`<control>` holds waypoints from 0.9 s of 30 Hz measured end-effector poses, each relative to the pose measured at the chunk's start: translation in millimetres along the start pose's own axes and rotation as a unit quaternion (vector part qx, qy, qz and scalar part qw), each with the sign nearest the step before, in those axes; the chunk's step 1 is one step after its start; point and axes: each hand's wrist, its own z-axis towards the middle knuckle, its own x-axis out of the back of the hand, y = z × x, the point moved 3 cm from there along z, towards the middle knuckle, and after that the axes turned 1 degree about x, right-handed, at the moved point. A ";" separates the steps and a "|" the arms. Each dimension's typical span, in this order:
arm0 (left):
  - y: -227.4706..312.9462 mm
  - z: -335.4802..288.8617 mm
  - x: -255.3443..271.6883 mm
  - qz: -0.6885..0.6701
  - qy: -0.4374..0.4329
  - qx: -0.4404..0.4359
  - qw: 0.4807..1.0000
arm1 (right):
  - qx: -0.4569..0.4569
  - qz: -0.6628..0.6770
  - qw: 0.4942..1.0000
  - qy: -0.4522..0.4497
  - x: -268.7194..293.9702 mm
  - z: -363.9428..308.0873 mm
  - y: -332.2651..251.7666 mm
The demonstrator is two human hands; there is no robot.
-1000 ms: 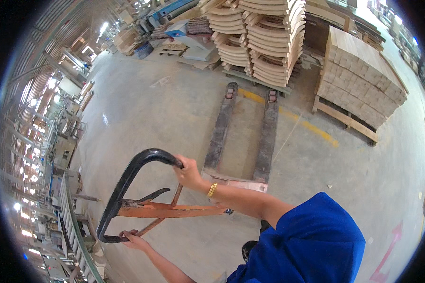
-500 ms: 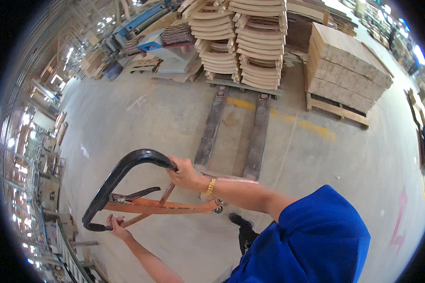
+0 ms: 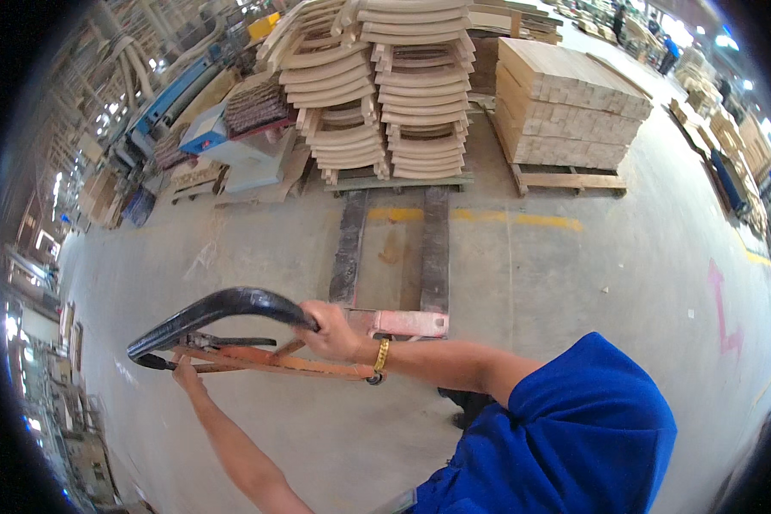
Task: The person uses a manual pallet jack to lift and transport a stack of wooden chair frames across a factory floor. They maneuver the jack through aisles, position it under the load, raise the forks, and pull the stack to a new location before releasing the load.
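Workshop floor (image 3: 522, 283): plain grey, worn yellow line (image 3: 548, 222) out past the hands
Pallet jack (image 3: 411, 323): just ahead and right of the hands, forks (image 3: 349, 248) pointing away, tips right by a pallet (image 3: 403, 183)
Right hand (image 3: 330, 331): clenched on one end of the black handle (image 3: 231, 304), gold bracelet (image 3: 382, 355) on that wrist
Left hand (image 3: 186, 374): gripping the handle's other end
Wood: curved pieces (image 3: 420, 111) piled beyond the forks, stacked blocks (image 3: 578, 111) further right

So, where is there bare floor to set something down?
Mostly bare floor lies between the right fork and the pink floor mark; also left of the left fork, beyond the black handle. The far end is crowded: curved wooden pieces, stacked blocks.
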 end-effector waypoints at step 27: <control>222.8 71.6 -400.4 -0.147 -0.465 -0.124 0.864 | -0.076 -0.125 0.913 0.382 140.0 163.9 127.7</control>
